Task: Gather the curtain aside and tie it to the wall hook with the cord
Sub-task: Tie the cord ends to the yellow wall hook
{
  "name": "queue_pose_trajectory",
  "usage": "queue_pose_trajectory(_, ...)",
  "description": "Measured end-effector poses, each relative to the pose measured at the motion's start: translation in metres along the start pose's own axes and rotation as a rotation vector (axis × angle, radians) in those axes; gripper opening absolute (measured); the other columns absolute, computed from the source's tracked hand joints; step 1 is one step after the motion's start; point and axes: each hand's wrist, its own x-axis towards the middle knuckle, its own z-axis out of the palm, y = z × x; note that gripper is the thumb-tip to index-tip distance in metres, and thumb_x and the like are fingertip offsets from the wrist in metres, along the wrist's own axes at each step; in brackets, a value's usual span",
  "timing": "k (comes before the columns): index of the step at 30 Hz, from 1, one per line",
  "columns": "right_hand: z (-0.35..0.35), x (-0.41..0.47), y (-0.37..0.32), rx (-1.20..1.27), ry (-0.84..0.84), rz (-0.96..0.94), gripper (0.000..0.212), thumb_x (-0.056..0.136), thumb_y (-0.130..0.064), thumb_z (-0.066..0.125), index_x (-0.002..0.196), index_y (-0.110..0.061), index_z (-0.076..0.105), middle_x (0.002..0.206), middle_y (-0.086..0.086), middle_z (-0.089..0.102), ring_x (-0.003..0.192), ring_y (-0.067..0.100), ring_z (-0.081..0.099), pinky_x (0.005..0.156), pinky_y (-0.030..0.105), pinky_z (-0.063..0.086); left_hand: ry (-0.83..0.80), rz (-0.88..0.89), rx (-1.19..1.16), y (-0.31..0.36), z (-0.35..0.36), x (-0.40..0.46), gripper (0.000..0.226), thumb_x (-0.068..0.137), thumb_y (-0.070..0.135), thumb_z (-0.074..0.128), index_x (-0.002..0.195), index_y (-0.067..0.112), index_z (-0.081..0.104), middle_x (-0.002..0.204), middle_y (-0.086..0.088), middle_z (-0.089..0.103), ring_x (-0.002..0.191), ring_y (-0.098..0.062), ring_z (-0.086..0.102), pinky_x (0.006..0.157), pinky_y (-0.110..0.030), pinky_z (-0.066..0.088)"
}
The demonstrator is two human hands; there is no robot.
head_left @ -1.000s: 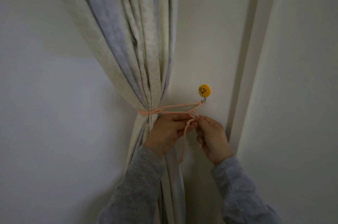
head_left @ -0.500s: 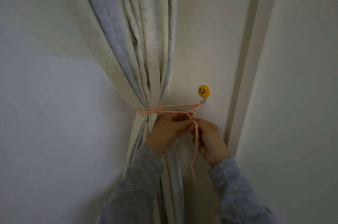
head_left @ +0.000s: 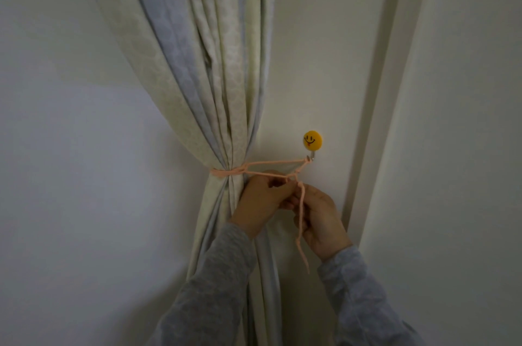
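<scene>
A cream and pale blue curtain (head_left: 214, 85) hangs bunched together, cinched at its waist by a pink cord (head_left: 271, 162). The cord runs right from the curtain to the metal hook under a round yellow smiley wall hook (head_left: 312, 140). My left hand (head_left: 261, 198) pinches the cord just below the strands, near a knot. My right hand (head_left: 320, 218) is closed beside it, and a loose cord end hangs down across its palm side.
A white wall lies behind the curtain on both sides. A vertical white frame edge (head_left: 375, 147) stands right of the hook. Grey sleeves (head_left: 214, 289) cover both forearms at the bottom of the view.
The loose cord end has dropped from a short loop between my hands to a long strand hanging straight down. Both hands stay at the knot below the hook.
</scene>
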Motion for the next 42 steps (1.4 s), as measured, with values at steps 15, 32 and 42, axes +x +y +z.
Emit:
queue_pose_trajectory(15,0.003,0.006,-0.003,-0.305,0.057,-0.094,0.036,0.087,-0.026,0.054,0.076,0.008,0.060,0.060,0.020,0.053,0.029,0.006,0.030,0.029,0.015,0.024,0.099,0.024,-0.016,-0.008,-0.002,0.008,0.032,0.083,0.003,0.058,0.057,0.015,0.043,0.049,-0.004,0.048,0.039,-0.007,0.043,0.044,-0.021,0.037)
queue_pose_trajectory(32,0.011,0.004,-0.012,-0.187,0.078,0.038,0.033,0.087,-0.019,0.050,0.055,-0.017,0.058,0.040,-0.006,0.054,0.030,0.003,0.033,0.029,0.013,0.021,-0.034,-0.308,-0.468,0.003,-0.011,0.009,0.018,0.086,0.000,0.051,0.077,0.002,0.066,0.055,-0.001,0.061,0.044,-0.004,0.054,0.044,-0.013,0.047)
queue_pose_trajectory(42,0.003,0.002,-0.001,-0.164,0.231,-0.034,0.014,0.081,-0.002,0.048,0.072,-0.010,0.054,0.045,-0.002,0.037,0.031,0.006,0.028,0.029,0.014,0.021,0.177,-0.098,-0.286,-0.004,0.007,0.013,0.032,0.081,-0.009,0.042,0.055,0.008,0.051,0.041,0.006,0.051,0.047,-0.009,0.046,0.052,-0.021,0.040)
